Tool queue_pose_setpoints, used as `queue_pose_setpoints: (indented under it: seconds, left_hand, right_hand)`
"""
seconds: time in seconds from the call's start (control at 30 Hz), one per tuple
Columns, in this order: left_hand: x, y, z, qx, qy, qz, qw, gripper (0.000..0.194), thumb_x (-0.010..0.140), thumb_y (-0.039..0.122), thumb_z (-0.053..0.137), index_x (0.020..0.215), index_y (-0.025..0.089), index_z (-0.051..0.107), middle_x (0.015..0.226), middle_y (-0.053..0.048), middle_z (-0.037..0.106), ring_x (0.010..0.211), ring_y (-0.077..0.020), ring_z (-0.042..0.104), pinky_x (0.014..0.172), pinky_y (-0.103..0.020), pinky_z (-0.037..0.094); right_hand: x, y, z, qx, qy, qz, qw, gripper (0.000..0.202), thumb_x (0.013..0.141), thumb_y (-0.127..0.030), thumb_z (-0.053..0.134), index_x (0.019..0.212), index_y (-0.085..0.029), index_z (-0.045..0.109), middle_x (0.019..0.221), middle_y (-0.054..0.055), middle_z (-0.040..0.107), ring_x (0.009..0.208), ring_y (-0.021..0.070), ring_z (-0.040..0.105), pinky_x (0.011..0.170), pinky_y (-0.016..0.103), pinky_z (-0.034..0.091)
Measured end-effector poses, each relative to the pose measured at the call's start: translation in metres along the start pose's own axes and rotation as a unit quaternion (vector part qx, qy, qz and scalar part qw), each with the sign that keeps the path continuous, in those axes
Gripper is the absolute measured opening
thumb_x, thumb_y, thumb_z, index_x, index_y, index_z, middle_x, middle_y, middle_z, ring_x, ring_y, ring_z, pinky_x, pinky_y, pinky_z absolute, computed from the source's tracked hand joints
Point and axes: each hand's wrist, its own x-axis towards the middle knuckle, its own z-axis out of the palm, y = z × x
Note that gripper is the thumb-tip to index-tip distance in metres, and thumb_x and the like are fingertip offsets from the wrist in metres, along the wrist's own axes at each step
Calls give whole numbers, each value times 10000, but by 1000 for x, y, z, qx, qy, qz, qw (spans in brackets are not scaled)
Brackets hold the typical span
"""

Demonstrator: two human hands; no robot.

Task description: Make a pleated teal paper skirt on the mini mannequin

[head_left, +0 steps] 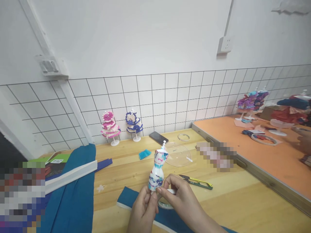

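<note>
A small white dress-form mannequin (156,173) stands nearly upright in my left hand (145,207), whose fingers are closed around its base. Patches of blue, pink and teal mark its body, and a white knobbed finial tops its neck. My right hand (182,197) is closed in a pinch at the mannequin's lower right edge; what lies between the fingertips is hidden. Partly behind that hand is a tape roll (166,205), resting on a teal cloth strip (130,195) with a white edge. Yellow-and-black thread snips (198,183) lie to the right of my hands.
Two mannequins in ruffled pink (110,126) and navy (134,123) dresses stand by the wall. Near them lie a phone (158,138), a pleated blue piece (144,154) and a clear round disc (178,155). Teal fabric (77,194) covers the left; a raised orange table (243,149) borders the right.
</note>
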Motion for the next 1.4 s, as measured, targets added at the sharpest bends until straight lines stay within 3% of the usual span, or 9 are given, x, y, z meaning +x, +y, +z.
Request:
queue_pose_setpoints:
  seconds: [0.53, 0.8, 1.03, 1.2, 1.4]
  left_hand:
    - [-4, 12, -1, 19, -19, -2, 1000, 358, 695, 535, 564, 687, 182, 510, 470, 70, 377, 408, -68, 244, 391, -202, 162]
    - [-7, 20, 7, -4, 14, 35, 999, 302, 682, 468, 615, 759, 177, 591, 489, 70, 402, 448, -87, 315, 510, -215, 354]
    - [-7, 24, 3, 61, 40, 21, 997, 357, 726, 529, 523, 612, 191, 520, 423, 90, 292, 393, -80, 232, 392, -212, 183]
    - [-6, 25, -4, 127, 52, 38, 990, 399, 773, 540, 442, 564, 200, 434, 440, 81, 307, 433, -90, 264, 435, -223, 198]
    - [-4, 30, -10, 128, 44, 19, 991, 410, 783, 543, 416, 542, 215, 372, 443, 84, 260, 430, -96, 253, 437, -226, 187]
  right_hand:
    - [5, 1, -7, 48, -34, 14, 998, 211, 695, -294, 651, 571, -185, 521, 623, -18, 620, 622, 151, 548, 573, 218, 381]
    - [2, -4, -7, 42, -38, 18, 998, 156, 678, -209, 638, 568, -185, 530, 604, -26, 610, 609, 144, 534, 566, 214, 369]
    - [-1, -9, -6, 33, -30, 17, 999, 132, 699, -289, 638, 629, -191, 583, 662, -11, 623, 644, 156, 551, 572, 220, 387]
    - [-2, -9, -6, 59, -39, 17, 997, 91, 728, -270, 603, 694, -190, 632, 704, 1, 645, 683, 166, 571, 616, 231, 415]
    - [-2, -9, -7, 81, -39, 7, 996, 128, 766, -286, 578, 794, -194, 662, 797, 31, 664, 780, 194, 596, 693, 263, 439]
